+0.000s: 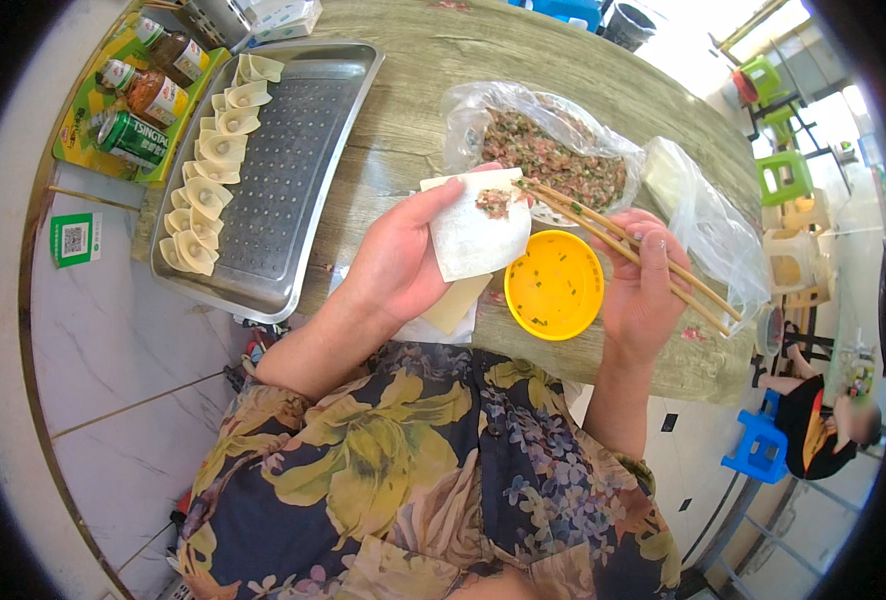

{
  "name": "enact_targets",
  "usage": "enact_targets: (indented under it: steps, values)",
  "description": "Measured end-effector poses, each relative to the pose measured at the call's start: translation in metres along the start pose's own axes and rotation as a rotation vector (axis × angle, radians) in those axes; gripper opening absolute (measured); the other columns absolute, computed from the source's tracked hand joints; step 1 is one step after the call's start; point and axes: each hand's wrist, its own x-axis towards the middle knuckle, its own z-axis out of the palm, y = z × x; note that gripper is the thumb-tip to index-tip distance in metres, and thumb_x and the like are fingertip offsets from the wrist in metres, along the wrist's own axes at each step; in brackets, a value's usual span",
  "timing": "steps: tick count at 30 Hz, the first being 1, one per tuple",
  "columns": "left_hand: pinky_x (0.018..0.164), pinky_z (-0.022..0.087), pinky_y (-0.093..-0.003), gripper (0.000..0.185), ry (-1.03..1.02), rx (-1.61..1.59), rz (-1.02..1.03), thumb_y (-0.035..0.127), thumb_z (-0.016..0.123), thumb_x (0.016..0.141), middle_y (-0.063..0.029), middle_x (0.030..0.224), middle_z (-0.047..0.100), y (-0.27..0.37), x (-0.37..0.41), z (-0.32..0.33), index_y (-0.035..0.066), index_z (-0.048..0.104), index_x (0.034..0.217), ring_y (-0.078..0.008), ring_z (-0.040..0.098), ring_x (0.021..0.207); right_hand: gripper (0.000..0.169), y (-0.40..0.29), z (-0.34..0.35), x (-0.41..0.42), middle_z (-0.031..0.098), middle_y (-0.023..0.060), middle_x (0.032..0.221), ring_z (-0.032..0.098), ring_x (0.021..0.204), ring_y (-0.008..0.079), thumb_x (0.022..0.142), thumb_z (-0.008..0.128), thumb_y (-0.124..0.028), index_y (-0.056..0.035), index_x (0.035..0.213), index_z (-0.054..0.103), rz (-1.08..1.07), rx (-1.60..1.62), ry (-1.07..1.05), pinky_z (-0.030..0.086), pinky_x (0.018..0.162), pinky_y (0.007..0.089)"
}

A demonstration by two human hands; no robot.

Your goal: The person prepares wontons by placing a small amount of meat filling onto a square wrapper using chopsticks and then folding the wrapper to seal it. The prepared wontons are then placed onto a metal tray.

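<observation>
My left hand [405, 247] holds a square wonton wrapper [480, 244], its thumb on the upper left corner. A small dab of minced meat filling [494, 203] lies on the wrapper. With my right hand [642, 277] I grip a pair of wooden chopsticks [694, 292], their tips at the wrapper's upper right edge with bits of filling on them. Behind them is a plastic-lined bowl of minced meat with chopped greens [563, 161]. A yellow bowl [554, 285] of liquid with green bits stands between my hands. More wrappers [454, 304] lie partly hidden below my left hand.
A perforated metal tray [285, 180] at the left holds a row of folded wontons [222, 150]. Bottles [162, 97] and a green can [132, 139] stand beyond it. A clear plastic bag [702, 210] lies at the right. A person [814, 427] sits at the far right near a blue stool [758, 446].
</observation>
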Motion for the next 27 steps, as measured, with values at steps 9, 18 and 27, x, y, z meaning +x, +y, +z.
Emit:
enact_targets:
  steps: [9,18,27]
  values:
    - [0.119,0.038,-0.0529,0.054,0.012,-0.014,-0.006,0.021,0.042,0.108,-0.0284,0.151,0.048,-0.001,0.001,-0.002,-0.005,0.032,0.155,-0.0385,0.049,0.140,0.019,-0.001,-0.012,0.021,0.069,0.0201,0.107,0.070,0.093,0.0249,0.102,0.058,-0.008,0.0080,0.105,0.068,0.077,-0.104,0.036,0.062,0.081,0.0364]
    - [0.120,0.037,-0.0513,0.054,0.031,0.059,-0.016,0.017,0.044,0.106,-0.0277,0.150,0.049,0.003,-0.001,-0.008,-0.011,0.033,0.152,-0.0383,0.048,0.141,0.019,0.002,-0.042,0.038,0.072,0.0140,0.097,0.069,0.081,0.0180,0.100,0.062,-0.010,0.0062,0.102,0.071,0.063,-0.579,0.119,0.059,0.070,0.0317]
    - [0.118,0.041,-0.0515,0.051,0.084,0.055,-0.022,0.020,0.044,0.109,-0.0239,0.149,0.051,-0.004,-0.004,0.006,-0.009,0.037,0.150,-0.0360,0.052,0.138,0.023,-0.016,-0.001,0.015,0.068,0.0226,0.108,0.067,0.077,0.0230,0.104,0.053,-0.009,0.0063,0.100,0.069,0.047,-0.020,-0.090,0.059,0.069,0.0342]
